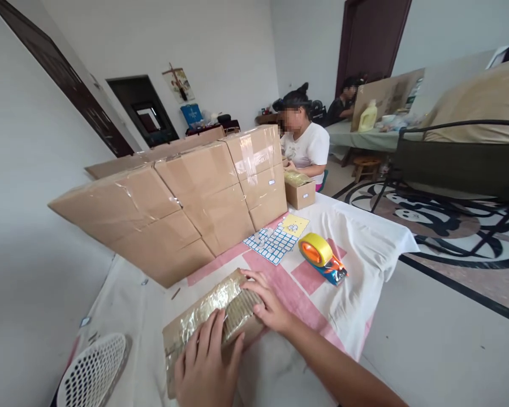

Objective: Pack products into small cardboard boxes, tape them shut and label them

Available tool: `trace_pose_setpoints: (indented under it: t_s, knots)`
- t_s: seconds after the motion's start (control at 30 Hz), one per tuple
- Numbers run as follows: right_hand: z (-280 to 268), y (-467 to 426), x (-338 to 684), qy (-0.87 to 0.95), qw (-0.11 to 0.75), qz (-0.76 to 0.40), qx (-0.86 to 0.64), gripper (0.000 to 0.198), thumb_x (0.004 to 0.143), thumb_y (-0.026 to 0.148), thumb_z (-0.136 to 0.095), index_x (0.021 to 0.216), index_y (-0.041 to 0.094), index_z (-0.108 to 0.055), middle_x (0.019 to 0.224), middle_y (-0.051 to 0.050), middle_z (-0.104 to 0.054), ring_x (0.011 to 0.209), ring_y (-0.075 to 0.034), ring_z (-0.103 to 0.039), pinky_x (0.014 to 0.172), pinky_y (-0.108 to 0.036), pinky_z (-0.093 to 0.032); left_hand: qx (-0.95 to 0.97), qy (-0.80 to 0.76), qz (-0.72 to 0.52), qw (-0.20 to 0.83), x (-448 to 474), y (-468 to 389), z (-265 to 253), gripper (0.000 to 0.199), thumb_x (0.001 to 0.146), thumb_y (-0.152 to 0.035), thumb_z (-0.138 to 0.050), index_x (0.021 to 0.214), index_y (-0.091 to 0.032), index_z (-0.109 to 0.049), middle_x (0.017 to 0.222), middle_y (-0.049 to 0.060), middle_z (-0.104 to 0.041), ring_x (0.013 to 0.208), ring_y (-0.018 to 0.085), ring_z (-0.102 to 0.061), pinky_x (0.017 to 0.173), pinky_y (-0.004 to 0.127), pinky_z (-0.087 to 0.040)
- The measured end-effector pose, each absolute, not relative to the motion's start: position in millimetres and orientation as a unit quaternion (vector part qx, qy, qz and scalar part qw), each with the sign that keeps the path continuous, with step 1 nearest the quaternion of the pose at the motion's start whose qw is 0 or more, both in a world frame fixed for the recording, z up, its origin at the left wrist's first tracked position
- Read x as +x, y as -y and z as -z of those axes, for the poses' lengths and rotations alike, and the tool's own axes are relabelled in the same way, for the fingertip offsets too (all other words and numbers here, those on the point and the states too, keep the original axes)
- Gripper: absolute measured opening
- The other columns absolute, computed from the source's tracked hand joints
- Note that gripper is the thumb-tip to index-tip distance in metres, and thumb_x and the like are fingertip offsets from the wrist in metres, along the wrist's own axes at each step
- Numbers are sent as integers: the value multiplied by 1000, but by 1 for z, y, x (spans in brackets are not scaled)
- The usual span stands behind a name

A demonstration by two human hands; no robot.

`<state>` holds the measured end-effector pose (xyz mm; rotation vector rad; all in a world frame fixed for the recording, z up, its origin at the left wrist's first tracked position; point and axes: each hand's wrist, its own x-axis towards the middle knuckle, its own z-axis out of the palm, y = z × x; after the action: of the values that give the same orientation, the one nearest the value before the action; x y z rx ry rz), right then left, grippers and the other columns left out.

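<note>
A taped cardboard box lies in front of me on the cloth-covered table. Clear shiny tape runs along its top. My left hand rests on the near left part of the box, fingers spread and stretched out. At the box's far right end lies my right hand, its fingers slightly bent over the top edge and apart. Beyond it to the right, a tape dispenser with a yellow roll stands on the cloth. A sheet of blue-bordered labels lies between the dispenser and the stacked boxes.
Stacked, taped cardboard boxes form a wall at the table's back left. A white perforated basket sits at lower left. A person in a white shirt works across the table beside a small carton. Another person sits farther back.
</note>
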<state>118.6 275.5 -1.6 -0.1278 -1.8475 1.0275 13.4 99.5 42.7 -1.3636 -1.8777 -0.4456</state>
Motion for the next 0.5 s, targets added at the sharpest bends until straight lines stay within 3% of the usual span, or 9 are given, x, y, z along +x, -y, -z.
trace_pose_setpoints:
  t_s: [0.5]
  knots:
    - [2, -270, 125, 765, 460, -444, -75, 56, 100, 65, -40, 139, 30, -58, 156, -11, -46, 144, -31, -42, 118, -54, -35, -531, 749, 192, 347, 19, -98, -47, 52, 89, -46, -66, 137, -27, -59, 127, 4, -73, 104, 29, -67, 85, 42, -40]
